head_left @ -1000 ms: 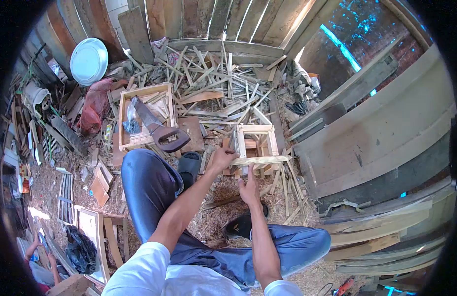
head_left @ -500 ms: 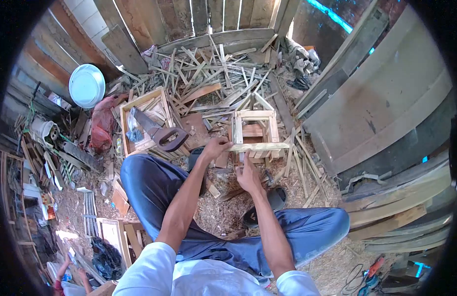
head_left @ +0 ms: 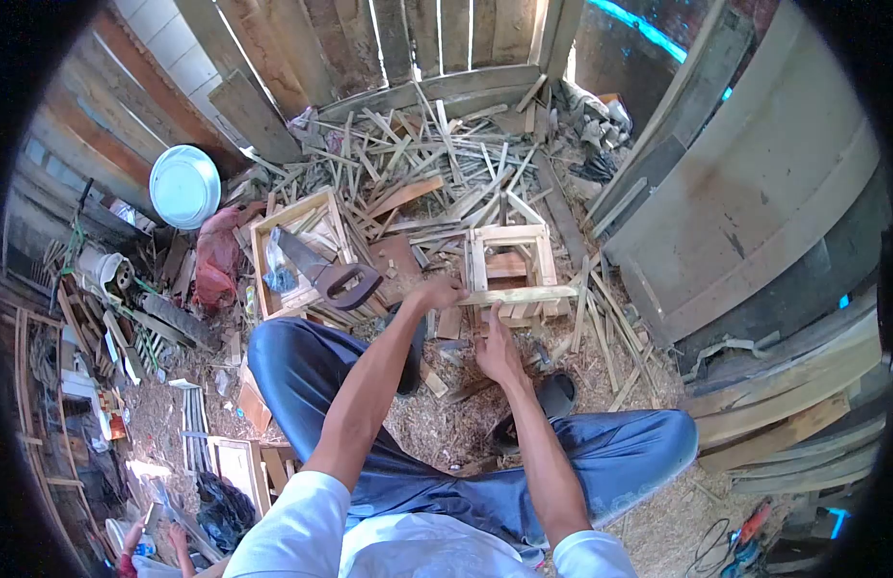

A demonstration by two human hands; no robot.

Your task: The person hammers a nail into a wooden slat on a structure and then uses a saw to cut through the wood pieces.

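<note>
My left hand (head_left: 439, 292) pinches the left end of a pale wooden strip (head_left: 533, 294), which lies across the near side of a small wooden frame (head_left: 509, 232). Below the strip is my right hand (head_left: 499, 354), its fingers curled and one finger raised to the strip's underside. Whatever those curled fingers hold, if anything, is too small to make out. The frame stands on the littered floor beyond my feet. To its left, a handsaw (head_left: 355, 286) with a dark handle rests on a wooden box (head_left: 294, 207) containing wood pieces and a plastic bag.
Scrap sticks (head_left: 408, 159) are heaped by the plank wall. A pale blue basin (head_left: 184, 186) and a red bag (head_left: 218, 260) sit left. Large boards (head_left: 731, 222) lean at right, near a corded power tool (head_left: 752, 525). Another person's hand (head_left: 180, 539) shows lower left.
The whole view has shifted slightly, with the scene lower and to the right. Both hands stay at the strip, and the right hand sits slightly lower relative to it.
</note>
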